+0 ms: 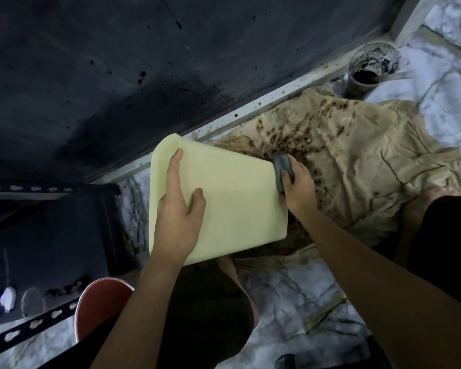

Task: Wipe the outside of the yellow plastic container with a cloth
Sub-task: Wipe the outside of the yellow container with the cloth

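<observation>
The pale yellow plastic container lies on its side in the middle of the view, its wide rim toward the left and its narrower base toward the right. My left hand rests on its upper wall, forefinger stretched toward the rim and thumb spread out flat. My right hand grips a folded grey cloth and presses it against the container's base edge.
A stained beige sheet covers the marble floor under the container. A dirty cup of dark liquid stands at the back right. A dark panel fills the back left, a red round object sits at lower left.
</observation>
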